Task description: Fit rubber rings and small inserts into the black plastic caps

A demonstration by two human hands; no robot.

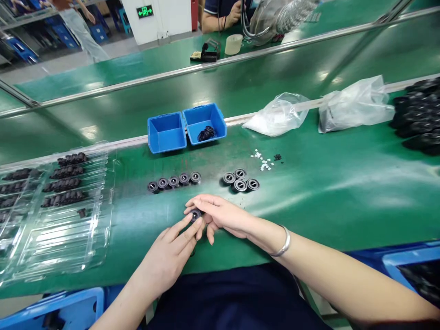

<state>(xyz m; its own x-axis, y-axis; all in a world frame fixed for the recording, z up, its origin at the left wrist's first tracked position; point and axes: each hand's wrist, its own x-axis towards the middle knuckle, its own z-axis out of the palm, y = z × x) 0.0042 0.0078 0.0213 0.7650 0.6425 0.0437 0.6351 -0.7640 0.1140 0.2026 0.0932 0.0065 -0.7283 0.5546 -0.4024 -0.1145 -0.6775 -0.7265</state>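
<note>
Between my hands is a small black round part (195, 215) with a ringed top face. My left hand (170, 254) presses its fingertips on the near side of it. My right hand (220, 213) curls round its far and right sides, with a few fingers loosely bent. Beyond them, several similar black round parts (173, 181) stand in a row. To the right sits a cluster of matching parts (239, 185) with light slots in their tops. Small white pieces (264, 164) and tiny black pieces (277, 157) lie scattered farther right. A dark loop beneath my left hand is mostly hidden.
Two blue bins (167, 149) stand at the back, one with black rings (206, 133). Clear plastic trays (65, 238) of black parts lie left. Plastic bags (280, 114) and a black pile (421, 114) are right. A metal rail (130, 83) and a person (220, 18) are beyond.
</note>
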